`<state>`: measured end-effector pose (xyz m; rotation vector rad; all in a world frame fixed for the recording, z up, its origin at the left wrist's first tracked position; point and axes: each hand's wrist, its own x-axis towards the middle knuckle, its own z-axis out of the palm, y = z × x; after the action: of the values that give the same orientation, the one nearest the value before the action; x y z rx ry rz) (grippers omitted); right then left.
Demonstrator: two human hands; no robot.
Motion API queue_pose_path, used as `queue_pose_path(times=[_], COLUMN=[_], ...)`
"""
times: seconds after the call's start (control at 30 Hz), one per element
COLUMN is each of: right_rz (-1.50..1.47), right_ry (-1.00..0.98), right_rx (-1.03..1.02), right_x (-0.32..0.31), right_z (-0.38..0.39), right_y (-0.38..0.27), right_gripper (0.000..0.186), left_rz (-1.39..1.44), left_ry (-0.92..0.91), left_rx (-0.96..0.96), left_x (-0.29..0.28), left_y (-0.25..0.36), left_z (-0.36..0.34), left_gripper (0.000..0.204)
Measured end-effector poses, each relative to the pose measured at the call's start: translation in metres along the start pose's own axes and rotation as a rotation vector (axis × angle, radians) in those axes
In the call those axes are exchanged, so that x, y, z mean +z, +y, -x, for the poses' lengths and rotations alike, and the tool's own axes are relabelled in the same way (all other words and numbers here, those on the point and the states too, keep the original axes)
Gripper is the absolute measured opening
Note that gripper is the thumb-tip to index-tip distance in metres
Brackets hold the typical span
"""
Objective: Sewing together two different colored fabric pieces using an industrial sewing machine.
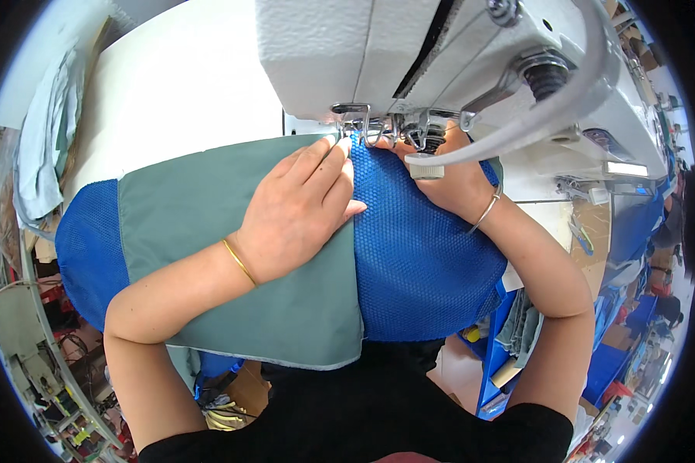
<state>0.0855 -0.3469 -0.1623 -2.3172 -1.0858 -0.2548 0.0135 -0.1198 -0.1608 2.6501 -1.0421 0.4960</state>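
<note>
My left hand (pixel 293 204) lies on a panel of grey-green fabric (pixel 185 224), its fingers stretched toward the needle area and its thumb apart, reaching the edge of the blue mesh. The blue mesh fabric (pixel 421 262) meets the green panel along a line running from the presser foot (pixel 374 130) toward my body. On the mesh rests my right hand (pixel 459 181), fingers extended beside the foot; a knob and metal parts hide some of them. Above both hands is the white sewing machine head (pixel 347 54). Another blue mesh section (pixel 93 247) borders the green panel at left.
The white table (pixel 185 85) extends behind the fabric. Thread snips (pixel 581 235) lie on the right side. Below them, a blue bin (pixel 493 363) holds folded grey-green cloth. Light cloth (pixel 46 139) hangs at far left. A curved translucent bar (pixel 537 127) crosses near my right hand.
</note>
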Motion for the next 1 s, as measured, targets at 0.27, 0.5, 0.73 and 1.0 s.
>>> queue_pose_path(times=[0.27, 0.5, 0.73, 1.0], right_rz=[-0.093, -0.136, -0.102, -0.094], right_ry=[0.024, 0.061, 0.030, -0.083], right_rx=[0.049, 0.129, -0.005, 0.087], right_x=[0.002, -0.003, -0.003, -0.002], right_z=[-0.004, -0.004, -0.004, -0.005], right_y=[0.001, -0.005, 0.004, 0.009], right_gripper=[0.007, 0.006, 0.013, 0.020], left_rz=[0.005, 0.007, 0.003, -0.045], left_ry=[-0.001, 0.014, 0.021, 0.039], left_rx=[-0.018, -0.013, -0.009, -0.005], left_x=[0.001, 0.002, 0.003, 0.007], left_y=[-0.001, -0.002, -0.001, -0.004], left_z=[0.000, 0.000, -0.002, 0.001], left_gripper=[0.049, 0.048, 0.046, 0.043])
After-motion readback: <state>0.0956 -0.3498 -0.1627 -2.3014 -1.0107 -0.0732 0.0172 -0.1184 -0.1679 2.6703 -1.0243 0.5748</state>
